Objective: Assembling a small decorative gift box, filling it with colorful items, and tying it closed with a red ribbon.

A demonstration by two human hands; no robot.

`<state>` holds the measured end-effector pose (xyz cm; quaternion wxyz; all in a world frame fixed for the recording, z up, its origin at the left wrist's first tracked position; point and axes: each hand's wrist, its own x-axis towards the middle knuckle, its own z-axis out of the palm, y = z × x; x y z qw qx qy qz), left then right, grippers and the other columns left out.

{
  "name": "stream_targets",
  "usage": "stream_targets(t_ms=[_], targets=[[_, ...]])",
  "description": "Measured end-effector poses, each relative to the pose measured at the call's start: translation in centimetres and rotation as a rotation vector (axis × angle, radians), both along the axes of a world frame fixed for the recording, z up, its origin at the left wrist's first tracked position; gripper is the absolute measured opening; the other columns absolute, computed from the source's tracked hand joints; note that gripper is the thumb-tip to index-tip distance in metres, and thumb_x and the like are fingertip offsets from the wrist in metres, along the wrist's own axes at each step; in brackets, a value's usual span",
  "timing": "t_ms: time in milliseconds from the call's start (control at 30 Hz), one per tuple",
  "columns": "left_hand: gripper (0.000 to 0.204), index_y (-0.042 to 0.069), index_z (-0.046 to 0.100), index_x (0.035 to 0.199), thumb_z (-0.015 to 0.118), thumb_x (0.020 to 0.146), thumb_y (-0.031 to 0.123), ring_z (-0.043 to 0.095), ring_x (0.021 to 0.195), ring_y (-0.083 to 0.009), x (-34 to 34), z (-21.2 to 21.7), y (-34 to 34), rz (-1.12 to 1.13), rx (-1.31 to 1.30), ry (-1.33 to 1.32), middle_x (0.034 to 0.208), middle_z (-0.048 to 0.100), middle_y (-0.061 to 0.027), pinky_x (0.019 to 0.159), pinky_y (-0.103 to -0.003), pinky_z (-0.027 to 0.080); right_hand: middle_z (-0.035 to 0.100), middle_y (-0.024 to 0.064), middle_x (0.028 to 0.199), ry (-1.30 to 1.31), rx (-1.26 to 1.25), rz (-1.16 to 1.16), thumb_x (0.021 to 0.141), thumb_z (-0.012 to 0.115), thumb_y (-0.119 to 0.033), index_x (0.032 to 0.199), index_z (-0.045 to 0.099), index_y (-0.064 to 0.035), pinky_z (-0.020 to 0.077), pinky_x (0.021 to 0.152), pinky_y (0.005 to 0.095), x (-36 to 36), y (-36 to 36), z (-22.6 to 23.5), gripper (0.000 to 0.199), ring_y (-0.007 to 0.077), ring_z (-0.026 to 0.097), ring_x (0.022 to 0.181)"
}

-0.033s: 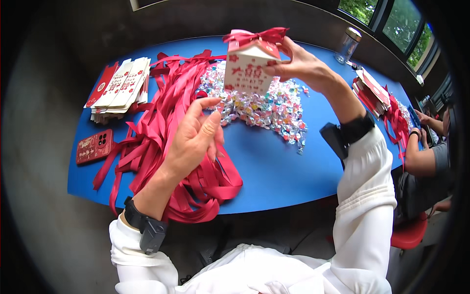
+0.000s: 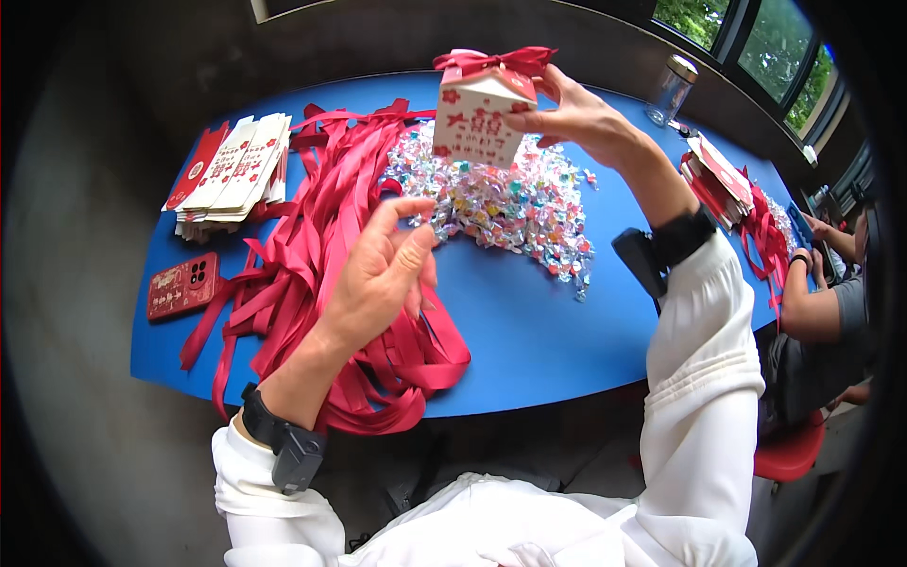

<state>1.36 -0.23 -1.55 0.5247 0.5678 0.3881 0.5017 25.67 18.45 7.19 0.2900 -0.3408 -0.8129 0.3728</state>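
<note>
My right hand (image 2: 576, 121) grips a house-shaped paper gift box (image 2: 480, 121), white with red prints and a red roof. A red ribbon bow (image 2: 499, 62) sits on top of the box. The hand holds it up by its right side, thumb on the front, above a heap of small shiny wrapped pieces that look like candies (image 2: 529, 217). My left hand (image 2: 383, 269) hovers over the right edge of a large pile of red ribbons (image 2: 321, 217); its fingers are loosely curled and apart, with nothing in them.
On the blue table (image 2: 529, 321), flat white and red boxes (image 2: 231, 170) lie stacked at the far left, above a red phone (image 2: 183, 287). A clear bottle (image 2: 672, 90) stands far right, near more boxes (image 2: 723, 178) and ribbons. Another person's arm (image 2: 812, 302) rests at the right edge.
The box with its bow has risen slightly in my right hand. My left hand has shifted a little to the right.
</note>
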Motion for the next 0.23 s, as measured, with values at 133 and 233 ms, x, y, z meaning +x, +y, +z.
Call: stream_targets(t_ms=[133, 233], targets=[[0.032, 0.001, 0.047, 0.129, 0.053, 0.104, 0.020, 0.049, 0.055, -0.0056, 0.7, 0.0, -0.1, -0.039, -0.011, 0.126, 0.069, 0.053, 0.0000, 0.053, -0.023, 0.040, 0.052, 0.0206, 0.135, 0.037, 0.001, -0.144, 0.059, 0.088, -0.061, 0.144, 0.035, -0.0078, 0.0531, 0.092, 0.0494, -1.5, 8.7, -1.9, 0.114, 0.0349, 0.055, 0.123], [0.037, 0.002, 0.048, 0.130, 0.058, 0.101, 0.023, 0.056, 0.062, -0.0125, 0.6, -0.2, -0.4, -0.094, -0.002, 0.295, 0.068, 0.057, -0.0019, 0.061, -0.029, 0.044, 0.041, 0.0202, 0.147, 0.044, -0.054, -0.195, 0.062, 0.086, -0.063, 0.149, 0.027, -0.0100, 0.0449, 0.101, 0.0582, -2.5, 12.7, -3.0, 0.118, 0.0386, 0.048, 0.132]])
